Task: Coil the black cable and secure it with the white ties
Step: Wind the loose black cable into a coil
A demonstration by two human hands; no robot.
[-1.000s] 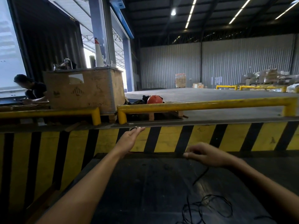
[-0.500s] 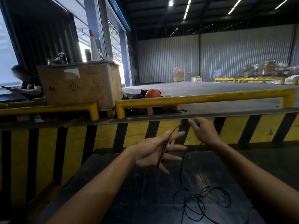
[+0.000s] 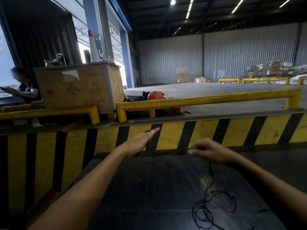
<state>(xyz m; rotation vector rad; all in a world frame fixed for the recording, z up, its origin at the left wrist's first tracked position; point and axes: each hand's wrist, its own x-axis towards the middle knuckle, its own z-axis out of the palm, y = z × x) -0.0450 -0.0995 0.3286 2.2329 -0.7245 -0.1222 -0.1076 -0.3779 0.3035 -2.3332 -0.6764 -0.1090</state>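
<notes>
L hand (image 3: 141,142) flat, fingers together; R hand (image 3: 211,151) pinches cable (image 3: 214,205). Best keep tension even, wrap loops same size w/o tangling slack.

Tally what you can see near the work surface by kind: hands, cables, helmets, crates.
Hands: 2, left hand and right hand
Black cable: 1
Orange helmet: 1
Wooden crate: 1
White ties: 0 visible
Total: 5
</notes>
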